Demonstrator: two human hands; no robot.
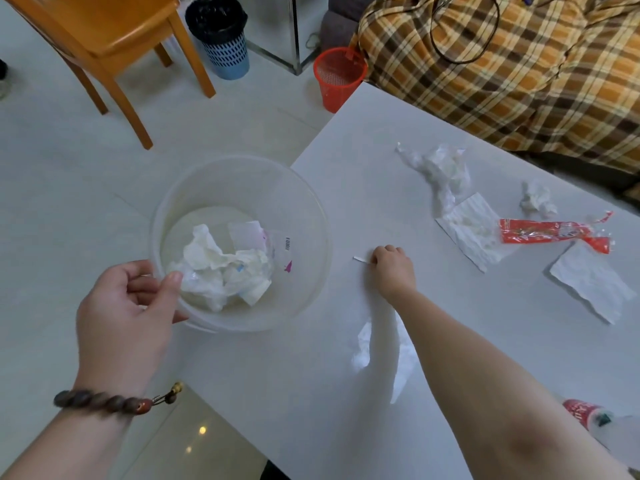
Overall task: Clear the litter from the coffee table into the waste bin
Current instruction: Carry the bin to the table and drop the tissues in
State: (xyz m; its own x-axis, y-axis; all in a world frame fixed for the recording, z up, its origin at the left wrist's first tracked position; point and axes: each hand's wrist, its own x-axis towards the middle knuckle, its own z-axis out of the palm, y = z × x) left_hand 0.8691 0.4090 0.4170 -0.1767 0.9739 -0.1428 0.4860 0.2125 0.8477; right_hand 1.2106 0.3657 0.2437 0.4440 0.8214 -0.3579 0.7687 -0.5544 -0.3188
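Observation:
My left hand [128,306] grips the near rim of a translucent white waste bin [304,209] held beside the coffee table's left edge; crumpled tissues and wrappers [225,268] lie inside it. My right hand [393,268] rests on the white coffee table [346,168], fingers pinched on a small white paper strip [362,259]. Further right on the table lie a crumpled clear plastic wrapper [440,168], a flat tissue [472,230], a small tissue ball [536,199], a red snack wrapper [554,232] and a creased paper sheet [592,282].
A red-capped item [585,414] sits at the table's near right edge. On the floor stand a red mesh basket [337,77], a blue bin with a black liner [221,36] and a wooden chair [104,39]. A plaid-covered sofa [519,71] lies behind the table.

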